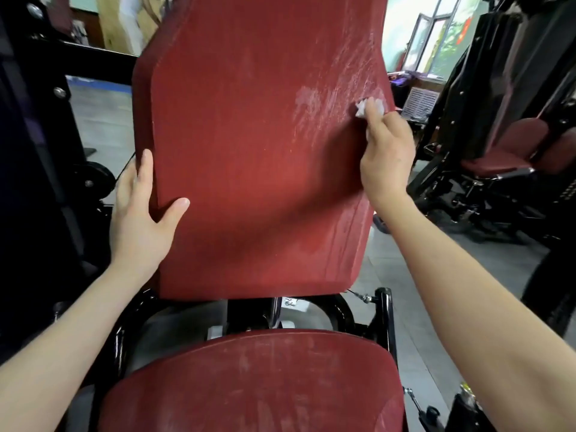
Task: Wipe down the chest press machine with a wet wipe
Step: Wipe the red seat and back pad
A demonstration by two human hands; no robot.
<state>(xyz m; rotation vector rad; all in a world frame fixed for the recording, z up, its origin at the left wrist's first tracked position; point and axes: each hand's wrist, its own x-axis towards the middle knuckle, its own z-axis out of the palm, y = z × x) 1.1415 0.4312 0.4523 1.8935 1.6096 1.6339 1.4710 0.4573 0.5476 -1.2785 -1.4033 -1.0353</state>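
Fingers [378,124] of right hand [386,163] bunched tight on crumpled white wet wipe [369,106], pressed flat to red back pad [249,151] of chest press machine, close to pad's right edge, upper half. Left hand [140,219] spread wide, thumb lying across pad face, fingers curled behind left edge, lower half; judged as bracing only, nothing held.

Progress, judged from surface condition:
- Glossy streaks and pale smears around and above wipe, plus a wet band running down right edge below it: right-hand strip appears partly treated.
- Centre and left of back pad, toward bracing thumb: dull and dry-looking, apparently not yet wiped.
- Red seat pad [258,385] below both hands: faint dusty scuffing, no clear wet sheen; likely outstanding.
- Black frame tubes [385,316] beneath back pad: condition cannot be determined.

Estimate: early stage, most surfaces remaining.
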